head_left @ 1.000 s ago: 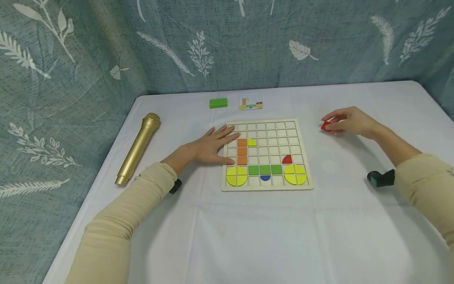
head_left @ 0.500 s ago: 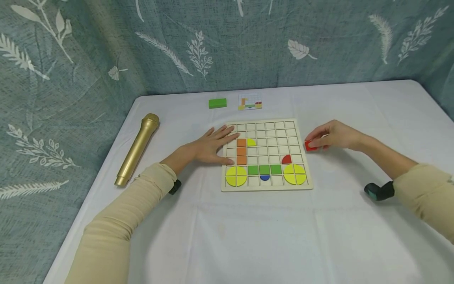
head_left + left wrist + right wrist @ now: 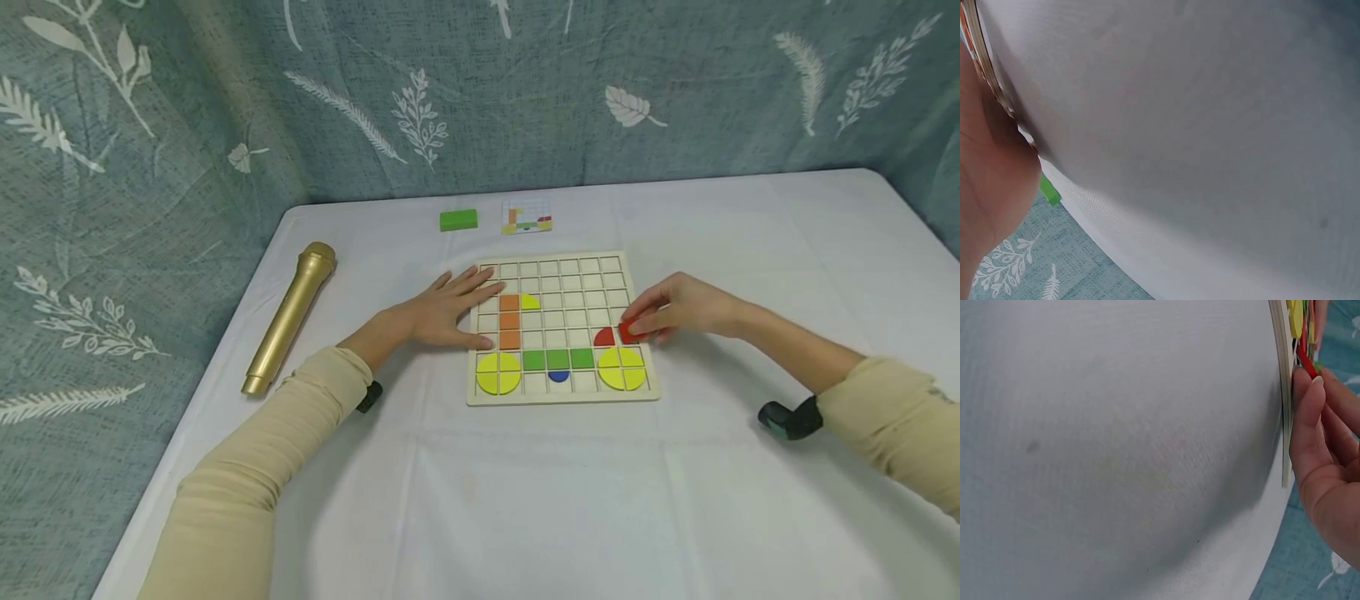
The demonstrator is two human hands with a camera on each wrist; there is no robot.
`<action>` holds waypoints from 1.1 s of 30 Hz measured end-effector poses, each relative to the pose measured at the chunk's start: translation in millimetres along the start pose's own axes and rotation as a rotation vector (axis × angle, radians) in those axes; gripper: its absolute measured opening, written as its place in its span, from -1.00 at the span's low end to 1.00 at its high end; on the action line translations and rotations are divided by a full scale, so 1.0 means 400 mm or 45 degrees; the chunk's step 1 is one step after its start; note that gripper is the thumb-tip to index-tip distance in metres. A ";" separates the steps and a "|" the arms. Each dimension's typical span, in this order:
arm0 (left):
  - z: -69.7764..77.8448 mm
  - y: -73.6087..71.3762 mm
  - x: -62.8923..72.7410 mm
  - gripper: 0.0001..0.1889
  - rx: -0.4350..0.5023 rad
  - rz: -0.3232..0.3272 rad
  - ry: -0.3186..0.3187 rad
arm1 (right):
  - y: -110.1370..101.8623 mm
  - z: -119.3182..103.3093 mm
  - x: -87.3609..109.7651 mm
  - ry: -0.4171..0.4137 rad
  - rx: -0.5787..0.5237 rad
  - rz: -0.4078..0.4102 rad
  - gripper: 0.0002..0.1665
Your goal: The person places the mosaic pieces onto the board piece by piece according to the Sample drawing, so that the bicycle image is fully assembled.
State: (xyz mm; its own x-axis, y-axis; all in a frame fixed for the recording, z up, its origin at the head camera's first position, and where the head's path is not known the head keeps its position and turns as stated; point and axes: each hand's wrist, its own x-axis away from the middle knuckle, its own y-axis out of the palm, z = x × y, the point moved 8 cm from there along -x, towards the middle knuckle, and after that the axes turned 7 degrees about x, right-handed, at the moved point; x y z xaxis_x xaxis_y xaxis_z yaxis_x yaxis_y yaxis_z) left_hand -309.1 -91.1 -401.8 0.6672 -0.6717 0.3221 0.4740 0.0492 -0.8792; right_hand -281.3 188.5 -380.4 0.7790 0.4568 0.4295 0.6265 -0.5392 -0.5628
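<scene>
In the head view my right hand (image 3: pixel 678 307) pinches a red tile (image 3: pixel 628 332) between thumb and fingers at the right side of a pale wooden grid board (image 3: pixel 573 318). The tile sits beside a red quarter-circle piece (image 3: pixel 604 337), just above a yellow circle (image 3: pixel 622 368). The right wrist view shows the red tile (image 3: pixel 1307 364) at the fingertips, tilted over the board's edge (image 3: pixel 1285 425). My left hand (image 3: pixel 450 315) lies with spread, straight fingers on the board's left edge. Orange squares (image 3: pixel 509 320), green squares (image 3: pixel 557 359) and a blue half-circle (image 3: pixel 558 376) lie in the grid.
Behind the board are a green block (image 3: pixel 458 220) and a small pattern card (image 3: pixel 527 217) with a coloured grid design. A gold microphone (image 3: pixel 291 317) lies at the left on the white tablecloth (image 3: pixel 525 500). A patterned curtain (image 3: pixel 525 100) hangs along the back.
My right hand has carried the red tile leftward and nearer, from the cloth right of the board to the board's right side. The left hand has stayed in place.
</scene>
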 end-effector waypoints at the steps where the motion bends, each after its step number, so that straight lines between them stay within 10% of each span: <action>1: 0.000 0.000 0.001 0.00 0.002 -0.001 0.000 | 0.002 0.000 -0.001 0.001 0.008 0.006 -0.55; 17: 0.003 0.000 0.002 0.00 0.015 -0.005 -0.001 | 0.003 -0.005 -0.001 -0.003 0.119 0.118 -0.66; 28: -0.009 0.005 0.002 0.00 0.020 -0.002 0.001 | 0.003 0.006 -0.018 0.039 0.038 0.006 -0.50; 33: -0.013 0.019 -0.003 0.00 0.010 -0.055 -0.015 | 0.000 -0.003 0.005 -0.211 0.237 0.038 -0.61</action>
State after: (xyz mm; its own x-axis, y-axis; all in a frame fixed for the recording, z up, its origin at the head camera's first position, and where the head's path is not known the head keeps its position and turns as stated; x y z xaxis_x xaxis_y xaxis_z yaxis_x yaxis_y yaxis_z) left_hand -309.2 -93.6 -410.8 0.6528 -0.6645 0.3636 0.5069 0.0265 -0.8616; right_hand -279.9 188.7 -378.7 0.7726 0.5608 0.2976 0.5759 -0.4216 -0.7004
